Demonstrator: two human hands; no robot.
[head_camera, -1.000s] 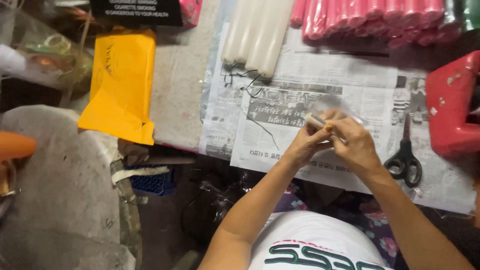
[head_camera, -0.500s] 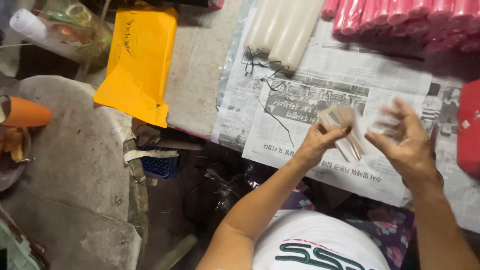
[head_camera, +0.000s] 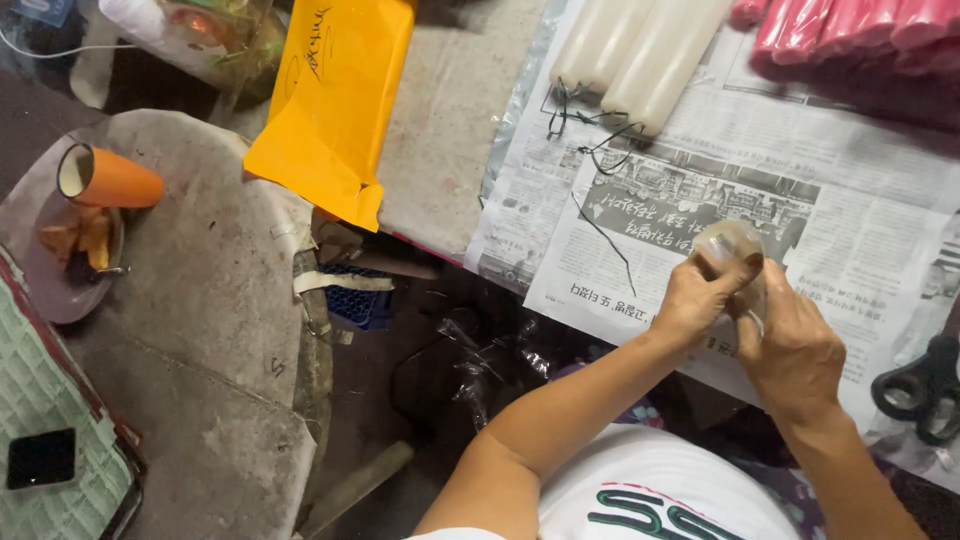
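Gripping clear wrapper (head_camera: 733, 243) (both hands)

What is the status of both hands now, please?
Left hand and right hand both grip clear plastic bundle over newspaper. Scissors lie right, apart. Nothing blocking.

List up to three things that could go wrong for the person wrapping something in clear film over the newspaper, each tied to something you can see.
1. The left hand and right hand work the clear film near the table edge; a slipped grip might drop it to the floor.
2. Loose black wicks trailing from the white candles could snag.
3. Black scissors beside the right forearm might get knocked off.
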